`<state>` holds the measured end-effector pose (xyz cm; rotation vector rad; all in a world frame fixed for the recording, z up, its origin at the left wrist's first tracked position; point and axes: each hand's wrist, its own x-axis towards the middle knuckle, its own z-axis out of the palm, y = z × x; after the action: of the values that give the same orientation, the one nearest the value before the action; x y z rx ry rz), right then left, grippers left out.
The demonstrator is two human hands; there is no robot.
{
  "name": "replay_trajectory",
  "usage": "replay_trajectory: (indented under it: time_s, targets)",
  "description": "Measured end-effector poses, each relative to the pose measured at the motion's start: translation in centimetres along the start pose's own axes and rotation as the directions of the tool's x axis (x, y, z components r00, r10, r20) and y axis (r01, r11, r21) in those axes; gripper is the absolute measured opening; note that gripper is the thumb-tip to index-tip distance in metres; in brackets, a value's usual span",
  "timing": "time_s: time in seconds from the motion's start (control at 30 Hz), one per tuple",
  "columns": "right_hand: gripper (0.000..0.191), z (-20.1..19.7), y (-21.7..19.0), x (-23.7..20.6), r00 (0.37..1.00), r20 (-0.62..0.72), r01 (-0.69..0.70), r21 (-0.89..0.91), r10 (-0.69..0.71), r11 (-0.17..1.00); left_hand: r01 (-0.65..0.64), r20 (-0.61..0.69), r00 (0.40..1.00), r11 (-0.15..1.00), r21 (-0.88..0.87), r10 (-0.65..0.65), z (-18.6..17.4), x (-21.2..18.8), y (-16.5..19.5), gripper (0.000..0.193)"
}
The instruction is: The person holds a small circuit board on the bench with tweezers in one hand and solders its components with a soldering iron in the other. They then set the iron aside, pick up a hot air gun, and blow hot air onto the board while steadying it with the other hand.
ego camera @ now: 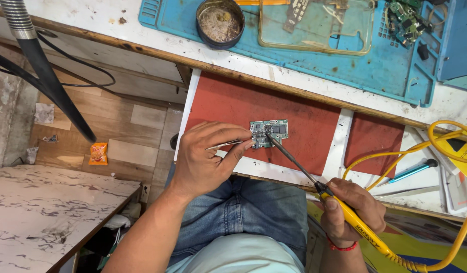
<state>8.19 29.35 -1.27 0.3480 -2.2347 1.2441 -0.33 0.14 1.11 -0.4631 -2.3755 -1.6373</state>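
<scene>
Circuit board (268,133) lay just right of the left hand (205,156) pinching tweezers (228,144); the right hand (352,210) gripped the soldering iron (314,184), its tip slanting far-left onto it.

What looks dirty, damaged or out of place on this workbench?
The white benchtop is stained and scuffed, and the blue work mat carries burn-like spots. An orange snack wrapper lies on the floor. The small circuit board sits flat, apparently intact.

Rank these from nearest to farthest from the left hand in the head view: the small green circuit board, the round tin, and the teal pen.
From the left hand:
1. Small green circuit board, at its fingertips on the red panel.
2. Round tin, up on the blue mat.
3. Teal pen, far right beside the yellow cable.
</scene>
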Motion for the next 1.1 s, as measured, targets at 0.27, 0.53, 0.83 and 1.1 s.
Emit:
replay_trajectory:
  time_s: [0.27, 0.53, 0.83, 1.1]
  targets:
    - [0.031, 0.26, 0.09, -0.01, 1.000, -0.012, 0.013, 0.031, -0.013, 0.999, -0.010, 0.007, 1.000, 1.000, -0.002, 0.010, 0.00, -0.04, -0.27, 0.013]
    - [0.031, 0.12, -0.08, 0.11, 1.000, 0.010, 0.013, 0.015, -0.014, 1.000, -0.021, 0.004, 1.000, 1.000, -0.005, 0.021, 0.00, -0.11, -0.22, 0.013]
    - [0.031, 0.36, 0.03, -0.04, 0.999, -0.044, -0.002, -0.002, 0.002, 1.000, -0.027, -0.010, 1.000, 1.000, 0.014, 0.027, 0.05, -0.08, -0.09, 0.014]
    - [0.029, 0.23, -0.08, 0.00, 1.000, -0.013, 0.000, 0.002, 0.000, 1.000, 0.007, -0.022, 1.000, 1.000, -0.009, -0.008, 0.17, 0.07, 0.07, 0.014]
